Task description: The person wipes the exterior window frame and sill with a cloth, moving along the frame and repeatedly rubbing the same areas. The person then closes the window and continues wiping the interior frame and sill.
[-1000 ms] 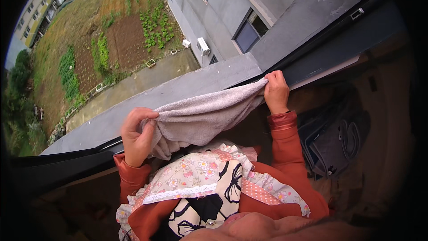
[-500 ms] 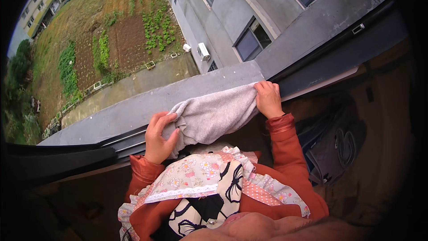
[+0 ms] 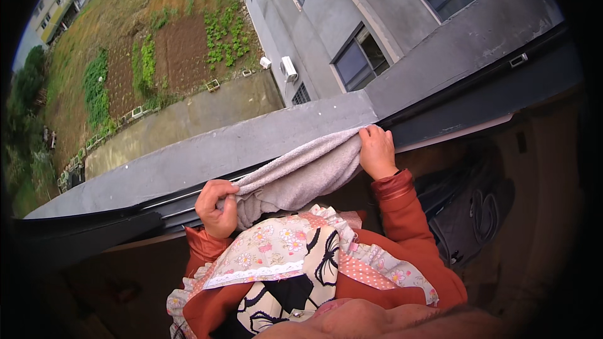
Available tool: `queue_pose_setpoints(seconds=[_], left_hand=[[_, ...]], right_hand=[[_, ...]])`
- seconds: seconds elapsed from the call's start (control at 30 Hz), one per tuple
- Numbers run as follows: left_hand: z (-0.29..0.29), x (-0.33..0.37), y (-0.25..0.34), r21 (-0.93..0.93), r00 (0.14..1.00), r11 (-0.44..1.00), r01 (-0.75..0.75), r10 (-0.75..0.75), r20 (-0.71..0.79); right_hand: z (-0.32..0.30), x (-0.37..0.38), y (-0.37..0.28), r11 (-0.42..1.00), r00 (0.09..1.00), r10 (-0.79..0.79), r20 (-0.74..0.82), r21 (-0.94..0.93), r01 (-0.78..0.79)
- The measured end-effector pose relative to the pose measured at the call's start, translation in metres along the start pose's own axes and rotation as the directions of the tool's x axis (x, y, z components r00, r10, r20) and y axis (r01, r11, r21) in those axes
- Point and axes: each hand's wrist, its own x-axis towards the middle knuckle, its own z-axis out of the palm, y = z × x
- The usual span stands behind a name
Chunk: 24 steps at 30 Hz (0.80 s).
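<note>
A greyish-pink towel [image 3: 314,172] hangs stretched between my two hands at the open window's sill. My left hand [image 3: 217,207] is closed, pinching the towel's left upper corner between thumb and fingers. The right upper corner is gripped by my right hand [image 3: 377,152], its fingers curled over the edge. The towel's top edge runs taut and slants up to the right, while its lower part sags in folds above my flowered apron [image 3: 270,245]. Behind it lies the dark metal window track [image 3: 182,204], partly covered by the cloth.
Beyond the track runs a grey concrete ledge [image 3: 207,150] with a long drop to a garden plot [image 3: 179,56]. At right stands a grey building wall [image 3: 339,0] with windows and an air-conditioner unit [image 3: 288,69]. Dark slippers [image 3: 483,210] lie low on the right, indoors.
The towel's upper edge has come off the ledge toward me and is pulled straighter. My left hand has moved slightly left and down and closed tighter; my right hand is a little lower.
</note>
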Motion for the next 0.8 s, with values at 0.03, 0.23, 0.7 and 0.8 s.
queue_pose_setpoints(seconds=[0.03,0.23,0.7,0.8], left_hand=[[0.000,0.001,0.001,-0.004,1.000,1.000,0.009,-0.009,0.006],[0.002,0.004,-0.002,-0.032,1.000,0.999,0.004,-0.003,0.019],[0.003,0.003,-0.005,-0.036,1.000,0.999,0.005,-0.005,-0.002],[0.002,0.002,-0.005,-0.035,1.000,0.999,0.001,0.000,0.010]], right_hand=[[0.000,0.001,0.002,1.000,1.000,0.007,0.011,0.016,-0.007],[-0.003,-0.005,0.035,0.840,0.989,0.097,0.115,0.523,-0.143],[0.005,-0.012,0.032,0.880,0.909,0.399,-0.123,0.331,-0.341],[-0.002,0.004,0.021,0.897,0.894,0.426,-0.137,0.195,-0.397]])
